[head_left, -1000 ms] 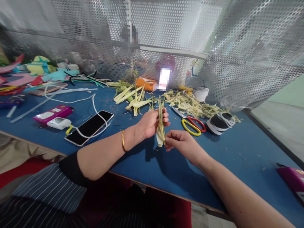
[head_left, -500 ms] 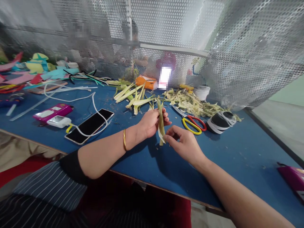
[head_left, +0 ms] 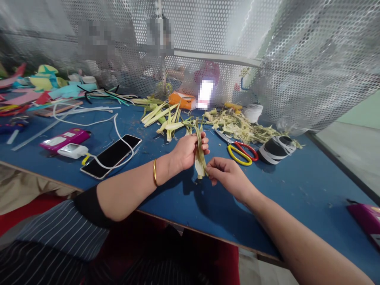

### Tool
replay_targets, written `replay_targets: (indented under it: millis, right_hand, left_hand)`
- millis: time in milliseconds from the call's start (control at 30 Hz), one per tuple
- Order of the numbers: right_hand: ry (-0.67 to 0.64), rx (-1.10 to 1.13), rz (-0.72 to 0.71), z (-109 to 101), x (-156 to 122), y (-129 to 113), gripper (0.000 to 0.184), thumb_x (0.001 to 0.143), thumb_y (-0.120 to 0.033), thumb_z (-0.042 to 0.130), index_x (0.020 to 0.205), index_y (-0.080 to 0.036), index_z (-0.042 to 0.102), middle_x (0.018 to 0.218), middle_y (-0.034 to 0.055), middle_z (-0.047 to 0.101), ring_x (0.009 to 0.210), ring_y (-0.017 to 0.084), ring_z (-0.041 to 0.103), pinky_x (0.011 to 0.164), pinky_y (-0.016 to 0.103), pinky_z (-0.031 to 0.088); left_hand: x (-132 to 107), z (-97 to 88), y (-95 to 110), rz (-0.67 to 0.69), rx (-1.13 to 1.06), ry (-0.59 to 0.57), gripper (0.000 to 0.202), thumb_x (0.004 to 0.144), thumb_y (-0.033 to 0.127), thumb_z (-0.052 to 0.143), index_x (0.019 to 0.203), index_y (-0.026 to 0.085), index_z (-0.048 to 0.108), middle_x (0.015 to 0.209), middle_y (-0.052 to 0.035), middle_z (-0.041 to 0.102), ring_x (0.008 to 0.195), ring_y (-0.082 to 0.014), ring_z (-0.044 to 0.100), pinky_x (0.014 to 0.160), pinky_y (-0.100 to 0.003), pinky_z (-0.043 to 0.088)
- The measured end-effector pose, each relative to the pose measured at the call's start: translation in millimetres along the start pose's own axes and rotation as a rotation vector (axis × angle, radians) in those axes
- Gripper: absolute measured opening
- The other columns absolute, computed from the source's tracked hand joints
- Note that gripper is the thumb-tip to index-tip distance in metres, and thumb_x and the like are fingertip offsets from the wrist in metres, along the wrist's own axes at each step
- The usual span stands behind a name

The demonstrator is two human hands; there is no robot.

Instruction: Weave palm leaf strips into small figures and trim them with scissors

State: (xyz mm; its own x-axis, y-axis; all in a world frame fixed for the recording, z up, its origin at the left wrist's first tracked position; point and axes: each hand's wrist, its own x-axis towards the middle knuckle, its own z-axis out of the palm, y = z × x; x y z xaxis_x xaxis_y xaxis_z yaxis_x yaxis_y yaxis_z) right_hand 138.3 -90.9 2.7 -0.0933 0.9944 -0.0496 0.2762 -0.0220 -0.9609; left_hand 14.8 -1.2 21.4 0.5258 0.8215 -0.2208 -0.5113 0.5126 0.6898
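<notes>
My left hand is closed around the middle of a bundle of pale green and yellow leaf strips, held upright above the blue table. My right hand pinches the lower end of the same strips with thumb and fingers. A gold bangle sits on my left wrist. Just behind my hands lie more loose leaf strips and a heap of shredded leaf trimmings.
Red and yellow scissors and a black-and-white tape roll lie to the right. A black phone with a white cable, a pink device and coloured scraps are to the left. A perforated metal screen stands behind. A pink object lies at the far right.
My right hand has shifted slightly up and left along the lower end of the strips. My left hand keeps its hold in almost the same place.
</notes>
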Motion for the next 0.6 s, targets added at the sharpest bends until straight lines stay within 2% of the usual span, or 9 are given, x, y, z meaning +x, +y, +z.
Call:
replay_targets:
  millis: [133, 300, 467, 600]
  right_hand:
    - [0.003, 0.022, -0.010, 1.0, 1.0, 1.6, 0.027, 0.079, -0.043, 0.061, 0.067, -0.019, 0.056, 0.062, -0.0025, 0.056, 0.055, 0.012, 0.054, 0.056, 0.026, 0.042]
    - [-0.031, 0.106, 0.006, 6.4, 2.3, 3.2, 0.043, 0.082, -0.060, 0.055, 0.071, -0.019, 0.058, 0.067, 0.0003, 0.060, 0.064, 0.014, 0.056, 0.062, 0.027, 0.043]
    - [-0.107, 0.218, 0.111, 13.3, -0.5, 2.0, 0.040, 0.081, -0.058, 0.059, 0.075, -0.018, 0.057, 0.067, 0.0015, 0.065, 0.060, 0.014, 0.060, 0.059, 0.026, 0.042]
    - [-0.126, 0.283, 0.186, 15.4, -3.8, 0.4, 0.039, 0.079, -0.054, 0.062, 0.066, -0.019, 0.052, 0.055, -0.0030, 0.055, 0.046, 0.011, 0.055, 0.047, 0.024, 0.038]
  left_hand:
    - [-1.4, 0.2, 1.5, -0.026, -0.026, -0.035, 0.027, 0.086, -0.001, 0.031, 0.072, 0.015, 0.048, 0.050, 0.0072, 0.035, 0.035, -0.0035, 0.030, 0.038, -0.017, 0.024]
    - [-2.9, 2.0, -2.4, 0.014, -0.017, -0.061, 0.027, 0.082, -0.004, 0.032, 0.073, 0.016, 0.048, 0.051, 0.0072, 0.035, 0.035, -0.0036, 0.029, 0.037, -0.017, 0.023]
    - [-5.2, 5.7, -13.7, 0.039, -0.016, -0.058, 0.025, 0.080, -0.003, 0.035, 0.074, 0.017, 0.049, 0.052, 0.0071, 0.035, 0.036, -0.0045, 0.029, 0.037, -0.017, 0.023]
    - [-5.9, 6.3, -16.1, 0.004, -0.037, -0.066, 0.025, 0.081, -0.002, 0.035, 0.074, 0.016, 0.050, 0.052, 0.0069, 0.034, 0.036, -0.0048, 0.029, 0.038, -0.017, 0.025]
